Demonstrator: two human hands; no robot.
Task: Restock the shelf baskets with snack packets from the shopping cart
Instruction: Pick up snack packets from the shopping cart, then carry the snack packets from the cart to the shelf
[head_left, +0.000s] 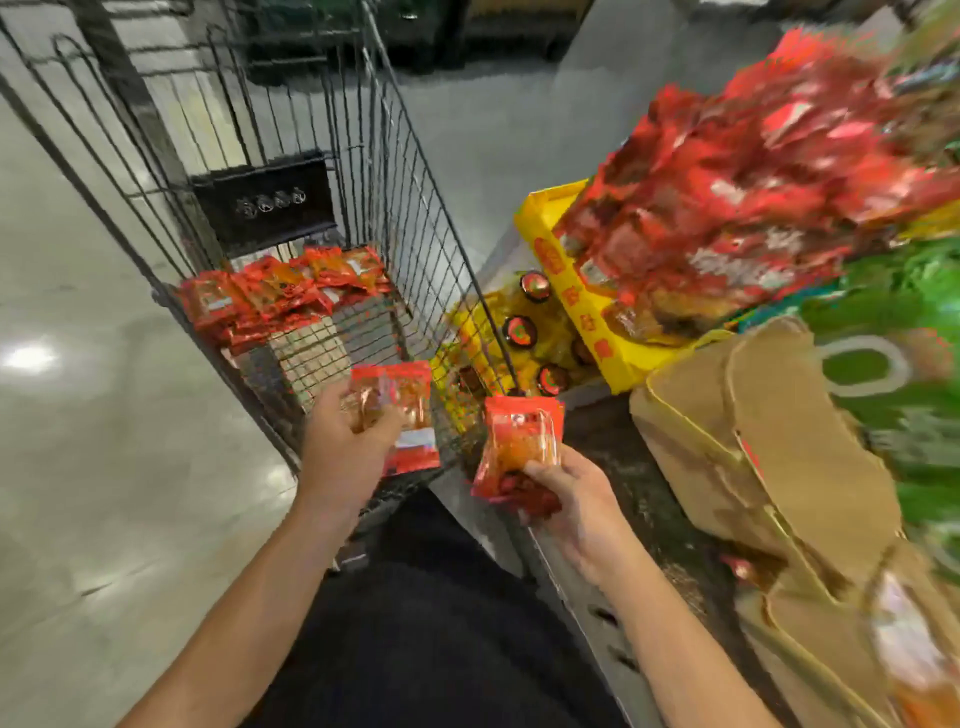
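Here, a wire shopping cart (270, 171) is seen on the left, standing on a pale polished floor (93, 415). A black panel (265, 200) is fixed to the cart's far wall. On the cart's wire bottom, a heap of red snack packets (280, 293) is piled against the far end, while the nearer part of the bottom is left bare.

To the right, a shelf (597, 587) is occupied by several containers. A yellow tray (566, 275) is heaped high with red packets (753, 176), which are blurred. Below and left of it, a second yellow tray (467, 332) holds yellowish packets with round dark-and-red marks; it is partly seen through the cart's wires. Nearer the camera, an open brown cardboard box (769, 441) is set on the shelf, and green packaging (893, 353) is visible beyond it, too blurred to be read.

The left hand (345, 441) is held over the cart's near end, its fingers and thumb curled round a red snack packet (400, 415). The right hand (576, 499) is held just beside the cart's near corner, in front of the shelf edge, and another red packet (519, 441) is pinched by its lower end between thumb and fingers. The two held packets are near each other but apart. Dark clothing (441, 623) is seen between the forearms.
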